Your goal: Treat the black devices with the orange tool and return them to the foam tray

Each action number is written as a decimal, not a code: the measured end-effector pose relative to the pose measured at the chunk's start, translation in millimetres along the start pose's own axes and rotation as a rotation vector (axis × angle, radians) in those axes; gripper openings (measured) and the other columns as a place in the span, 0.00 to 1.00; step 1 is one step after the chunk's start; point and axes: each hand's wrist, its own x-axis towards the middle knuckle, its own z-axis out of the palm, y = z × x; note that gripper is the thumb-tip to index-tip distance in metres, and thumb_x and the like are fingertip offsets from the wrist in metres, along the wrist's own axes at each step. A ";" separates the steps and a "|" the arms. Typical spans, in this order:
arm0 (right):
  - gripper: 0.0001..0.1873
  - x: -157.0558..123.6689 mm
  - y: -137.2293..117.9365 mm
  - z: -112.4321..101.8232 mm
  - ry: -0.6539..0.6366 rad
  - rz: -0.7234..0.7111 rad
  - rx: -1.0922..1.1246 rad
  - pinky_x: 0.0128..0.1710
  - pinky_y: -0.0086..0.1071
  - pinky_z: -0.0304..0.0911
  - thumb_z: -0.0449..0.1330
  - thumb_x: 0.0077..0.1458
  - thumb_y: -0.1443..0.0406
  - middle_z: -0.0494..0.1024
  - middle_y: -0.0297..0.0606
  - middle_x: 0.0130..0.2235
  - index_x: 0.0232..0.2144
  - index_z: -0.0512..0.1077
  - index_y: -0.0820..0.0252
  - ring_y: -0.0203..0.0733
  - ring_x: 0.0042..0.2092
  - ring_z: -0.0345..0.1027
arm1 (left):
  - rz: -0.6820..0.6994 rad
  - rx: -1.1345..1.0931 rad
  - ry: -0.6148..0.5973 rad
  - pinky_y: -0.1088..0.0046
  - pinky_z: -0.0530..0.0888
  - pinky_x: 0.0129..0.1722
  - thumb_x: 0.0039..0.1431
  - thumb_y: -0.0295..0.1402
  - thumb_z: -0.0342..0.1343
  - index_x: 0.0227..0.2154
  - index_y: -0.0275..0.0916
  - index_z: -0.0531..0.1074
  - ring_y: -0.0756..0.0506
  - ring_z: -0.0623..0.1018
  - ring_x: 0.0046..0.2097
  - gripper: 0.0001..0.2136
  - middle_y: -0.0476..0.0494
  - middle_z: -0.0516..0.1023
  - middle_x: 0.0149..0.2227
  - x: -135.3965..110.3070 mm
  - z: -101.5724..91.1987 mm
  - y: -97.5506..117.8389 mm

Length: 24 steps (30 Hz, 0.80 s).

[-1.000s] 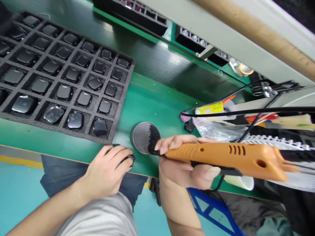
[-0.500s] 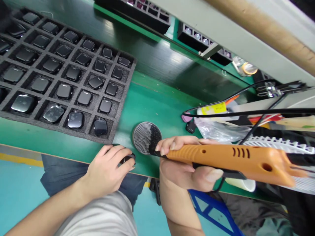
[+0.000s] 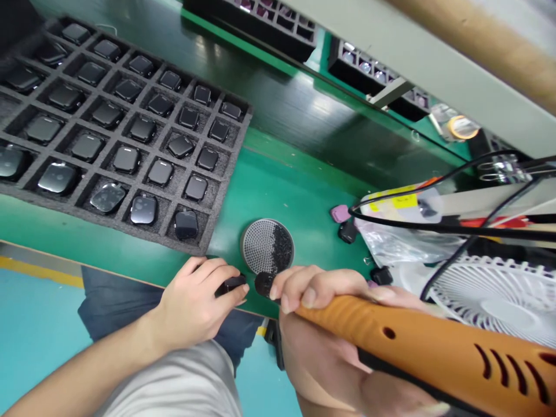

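Observation:
My left hand (image 3: 202, 298) is closed around a small black piece (image 3: 231, 285) at the front edge of the green table; the fingers cover most of it. My right hand (image 3: 330, 324) grips an orange-bodied power tool (image 3: 417, 336) with vent slots and a dark tip. The tip (image 3: 263, 285) is beside the front edge of a round grey disc (image 3: 260, 246) with a dotted surface. Black grains cover the disc's right part. To the left lies a dark foam tray (image 3: 208, 231), its compartments holding several black watch-shaped pieces (image 3: 143, 208).
A white fan (image 3: 499, 301), a clear plastic bag (image 3: 391, 243) and black cables (image 3: 434, 227) crowd the right side. Small pink (image 3: 339, 213) and black (image 3: 347, 231) pieces lie near the bag. Further trays (image 3: 278, 26) stand behind, under a shelf beam (image 3: 391, 52).
The orange tool has swung lower and closer to the camera, its tip moving off the disc's right part to its front edge. My left hand keeps its hold. The view has shifted slightly.

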 end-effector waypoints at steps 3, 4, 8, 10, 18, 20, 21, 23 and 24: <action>0.32 -0.3 3.5 2.9 -0.006 0.014 0.005 0.29 0.44 0.72 0.55 0.65 0.32 0.76 0.30 0.36 0.53 0.76 0.44 0.40 0.30 0.71 | -0.003 0.001 0.009 0.57 0.70 0.51 0.73 0.31 0.61 0.53 0.45 0.82 0.39 0.79 0.56 0.10 0.44 0.84 0.55 1.0 -0.1 0.4; 0.31 0.1 3.5 3.5 -0.011 0.019 0.005 0.30 0.44 0.72 0.56 0.65 0.33 0.76 0.30 0.36 0.53 0.76 0.44 0.40 0.30 0.71 | -0.006 0.000 0.010 0.57 0.70 0.51 0.73 0.31 0.61 0.53 0.45 0.82 0.39 0.79 0.56 0.10 0.44 0.84 0.55 1.3 -0.2 0.5; 0.29 0.8 1.5 3.6 -0.045 0.041 -0.010 0.32 0.45 0.73 0.57 0.65 0.34 0.75 0.30 0.36 0.53 0.76 0.44 0.41 0.31 0.72 | -0.013 -0.003 0.014 0.57 0.70 0.51 0.74 0.31 0.61 0.53 0.45 0.82 0.39 0.79 0.56 0.09 0.44 0.84 0.55 1.7 -0.4 0.9; 0.26 -0.3 0.9 2.9 -0.060 0.050 -0.028 0.33 0.46 0.74 0.61 0.65 0.37 0.76 0.29 0.37 0.53 0.75 0.43 0.42 0.32 0.74 | -0.014 -0.001 0.016 0.57 0.70 0.51 0.74 0.31 0.60 0.52 0.45 0.82 0.39 0.79 0.55 0.09 0.44 0.84 0.55 1.5 -0.5 1.1; 0.26 -7.0 1.9 0.5 -0.042 0.042 -0.064 0.32 0.49 0.75 0.64 0.63 0.38 0.77 0.32 0.38 0.55 0.76 0.39 0.45 0.32 0.74 | -0.029 -0.012 0.032 0.57 0.70 0.50 0.72 0.30 0.61 0.51 0.45 0.82 0.40 0.80 0.52 0.10 0.44 0.85 0.53 3.6 0.5 2.1; 0.25 -6.3 1.6 -0.7 -0.090 0.041 -0.076 0.33 0.50 0.76 0.63 0.65 0.39 0.78 0.32 0.38 0.56 0.76 0.40 0.46 0.33 0.76 | -0.035 -0.013 0.042 0.57 0.70 0.49 0.72 0.31 0.61 0.50 0.45 0.82 0.40 0.79 0.51 0.09 0.44 0.85 0.53 4.1 0.9 2.5; 0.24 -5.7 1.6 -1.2 -0.111 0.039 -0.076 0.33 0.51 0.76 0.63 0.65 0.40 0.78 0.33 0.38 0.56 0.76 0.40 0.46 0.33 0.76 | -0.037 -0.014 0.046 0.57 0.70 0.49 0.72 0.31 0.61 0.50 0.45 0.82 0.40 0.79 0.51 0.08 0.44 0.85 0.52 4.1 1.0 2.7; 0.24 -4.4 2.2 -1.2 -0.129 0.030 -0.071 0.33 0.50 0.76 0.63 0.66 0.41 0.79 0.32 0.37 0.57 0.77 0.41 0.45 0.33 0.77 | -0.041 -0.017 0.048 0.57 0.69 0.48 0.72 0.31 0.62 0.49 0.45 0.82 0.40 0.79 0.50 0.07 0.45 0.85 0.52 3.9 1.1 3.0; 0.24 -3.9 2.8 -0.9 -0.124 0.028 -0.070 0.32 0.49 0.76 0.62 0.66 0.40 0.79 0.32 0.37 0.56 0.77 0.41 0.45 0.33 0.77 | -0.044 -0.018 0.047 0.57 0.69 0.48 0.72 0.32 0.62 0.49 0.46 0.82 0.40 0.79 0.50 0.07 0.45 0.85 0.52 3.7 1.0 3.1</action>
